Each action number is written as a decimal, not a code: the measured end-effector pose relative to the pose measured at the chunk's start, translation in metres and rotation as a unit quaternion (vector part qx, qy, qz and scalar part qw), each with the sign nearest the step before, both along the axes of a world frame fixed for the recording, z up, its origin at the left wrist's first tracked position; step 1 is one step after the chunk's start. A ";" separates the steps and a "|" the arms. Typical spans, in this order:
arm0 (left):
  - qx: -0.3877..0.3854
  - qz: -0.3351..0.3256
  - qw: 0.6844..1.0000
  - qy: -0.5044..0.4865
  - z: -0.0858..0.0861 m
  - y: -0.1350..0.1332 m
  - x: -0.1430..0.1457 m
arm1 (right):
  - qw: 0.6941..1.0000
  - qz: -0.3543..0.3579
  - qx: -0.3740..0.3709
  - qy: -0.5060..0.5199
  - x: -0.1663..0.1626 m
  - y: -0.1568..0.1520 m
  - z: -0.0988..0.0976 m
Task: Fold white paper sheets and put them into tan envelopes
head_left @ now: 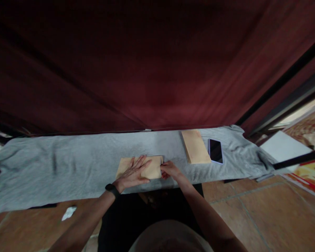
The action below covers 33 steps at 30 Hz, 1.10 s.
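A flat piece of brown paper, like a paper bag or envelope, lies crosswise on the grey cloth in front of me. My left hand, with a dark band at the wrist, rests flat on it with fingers spread. At the paper's right end, where an edge stands slightly lifted, the fingers of my right hand are closed together on the edge. My right fingertips are partly hidden there. Farther right lies a neat stack of similar brown paper.
A phone with a dark screen lies beside the stack. Grey cloth covers the long, narrow surface. Dark red fabric hangs behind it. A white crumpled scrap lies on the tiled floor. A white panel is at the right.
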<state>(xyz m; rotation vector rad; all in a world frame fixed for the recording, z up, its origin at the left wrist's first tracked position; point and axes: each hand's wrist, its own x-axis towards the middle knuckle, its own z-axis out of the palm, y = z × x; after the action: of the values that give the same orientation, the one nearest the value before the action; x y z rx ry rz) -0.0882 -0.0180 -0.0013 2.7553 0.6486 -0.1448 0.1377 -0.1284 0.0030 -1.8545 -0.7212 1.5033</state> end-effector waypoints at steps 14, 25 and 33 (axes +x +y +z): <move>0.015 0.037 0.999 -0.007 -0.001 -0.021 0.016 | 0.994 0.070 -0.022 -0.082 0.005 0.007 -0.002; 0.061 0.056 0.996 -0.030 -0.018 -0.035 0.026 | 0.976 0.089 -0.018 -0.196 0.005 0.008 0.008; 0.089 0.056 0.993 -0.049 -0.025 -0.045 0.036 | 0.962 0.084 -0.009 -0.258 0.004 0.008 0.015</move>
<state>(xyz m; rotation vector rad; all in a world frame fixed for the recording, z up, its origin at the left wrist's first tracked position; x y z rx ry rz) -0.0522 -0.0634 -0.0261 2.8633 0.8227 0.0754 0.1413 -0.1201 0.0176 -2.2752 -1.1294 1.1204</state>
